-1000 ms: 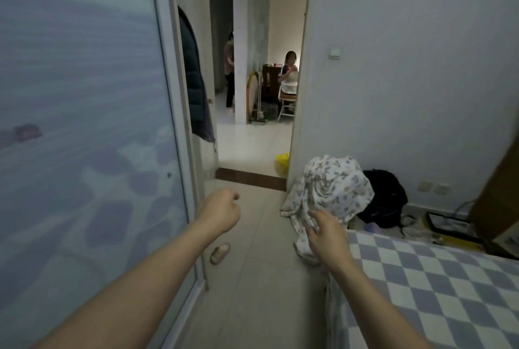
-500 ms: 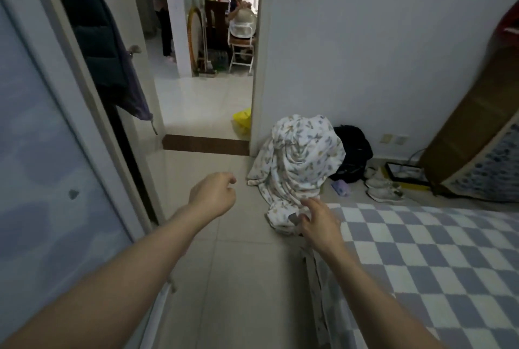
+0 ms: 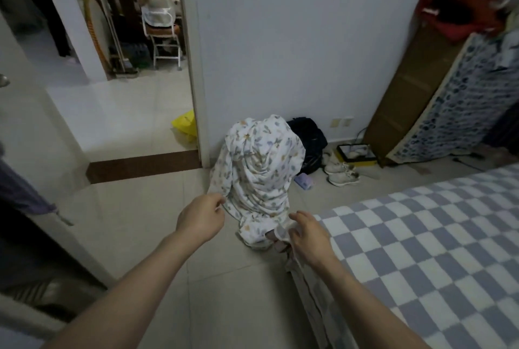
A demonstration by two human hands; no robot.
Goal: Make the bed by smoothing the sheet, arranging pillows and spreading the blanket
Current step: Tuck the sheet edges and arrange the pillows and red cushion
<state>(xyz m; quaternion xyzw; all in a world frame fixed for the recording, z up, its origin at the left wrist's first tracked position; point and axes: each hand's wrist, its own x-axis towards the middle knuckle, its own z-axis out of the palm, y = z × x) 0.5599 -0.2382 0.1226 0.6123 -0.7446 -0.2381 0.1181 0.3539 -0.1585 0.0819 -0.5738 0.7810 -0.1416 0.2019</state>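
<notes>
The left hand [image 3: 201, 216] reaches out over the pale tiled floor [image 3: 146, 225], its fingers curled in and pinching the lower left edge of the white floral-printed cotton blanket [image 3: 259, 169]. The right hand [image 3: 307, 236] is at the corner of the bed, fingers bent and gripping a fold of the same cloth where it trails down beside the mattress edge. That blanket is not on the bed: it hangs draped over something upright on the floor, just beside the door frame and against the white wall [image 3: 295, 39], its hem pooling on the tiles. The blue-and-white checkered bed sheet [image 3: 421, 250] lies flat across the mattress to the right. Behind the draped blanket sits a black bag [image 3: 307, 135], and near it a pair of white trainers [image 3: 341, 173]. Through the doorway a person sits on a white chair [image 3: 163, 39] in the next room
</notes>
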